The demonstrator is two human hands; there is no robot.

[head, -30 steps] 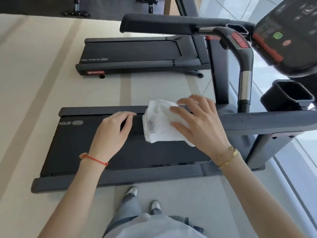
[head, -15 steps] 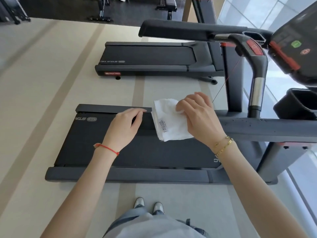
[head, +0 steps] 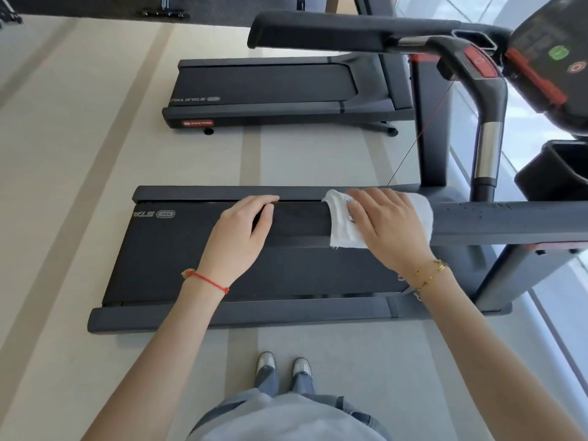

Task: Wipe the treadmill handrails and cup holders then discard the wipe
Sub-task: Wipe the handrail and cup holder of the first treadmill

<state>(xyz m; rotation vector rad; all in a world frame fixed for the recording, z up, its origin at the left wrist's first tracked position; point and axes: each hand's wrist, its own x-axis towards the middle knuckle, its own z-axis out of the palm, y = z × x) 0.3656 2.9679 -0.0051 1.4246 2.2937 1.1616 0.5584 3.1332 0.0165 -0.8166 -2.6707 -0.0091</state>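
Note:
I stand beside a black treadmill, and its near handrail (head: 493, 218) runs left to right in front of me. A white wipe (head: 340, 227) is draped over that rail. My right hand (head: 391, 227) lies on top of the wipe and presses it down with fairly straight fingers. My left hand (head: 235, 240) grips the free end of the same rail, thumb and fingers around it. The far handrail (head: 318, 33) crosses the top of the view. A black cup holder (head: 553, 173) sits at the right, below the console (head: 560, 58).
The treadmill belt (head: 178, 256) lies under both hands. A second treadmill (head: 270, 87) stands on the pale floor beyond. A glass wall (head: 556, 297) runs along the right side. My shoes (head: 283, 364) are on the floor just short of the deck.
My right hand has lowered the wipe onto the near handrail and flattened over it, a little further right. My left hand stays on the rail's end.

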